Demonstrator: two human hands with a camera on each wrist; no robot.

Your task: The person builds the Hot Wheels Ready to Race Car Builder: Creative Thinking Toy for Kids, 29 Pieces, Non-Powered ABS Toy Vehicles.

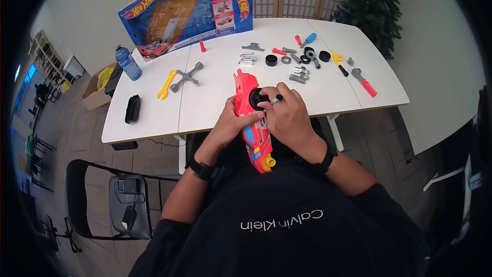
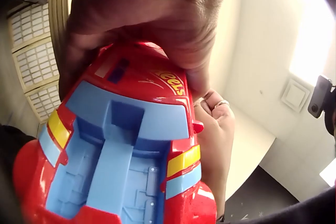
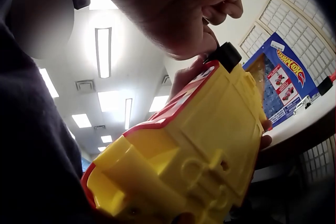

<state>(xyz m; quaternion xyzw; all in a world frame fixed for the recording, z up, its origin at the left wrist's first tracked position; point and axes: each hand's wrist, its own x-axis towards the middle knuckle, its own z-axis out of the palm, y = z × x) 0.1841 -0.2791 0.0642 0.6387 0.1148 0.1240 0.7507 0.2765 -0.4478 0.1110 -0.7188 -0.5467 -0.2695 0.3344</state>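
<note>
A red toy car (image 1: 258, 141) with yellow and blue decals is held on its side over the table's front edge. My left hand (image 1: 229, 124) grips its body, and in the left wrist view this hand (image 2: 142, 14) covers the hood above the blue interior (image 2: 113, 166). A black wheel (image 1: 253, 99) sits at the side of the car. Curled over that wheel, my right hand (image 1: 291, 118) pinches it with thumb and fingers. The right wrist view shows the car's yellow underside (image 3: 210, 134) and the black wheel (image 3: 228, 56) beneath the right fingertips.
Loose wheels (image 1: 271, 60), bolts and toy tools lie across the right half of the white table (image 1: 215, 87). A yellow wrench (image 1: 166, 85), a grey cross wrench (image 1: 186, 77), a black tray-like part (image 1: 132, 109) and a water bottle (image 1: 128, 63) are on the left. The blue box (image 1: 189, 13) stands behind.
</note>
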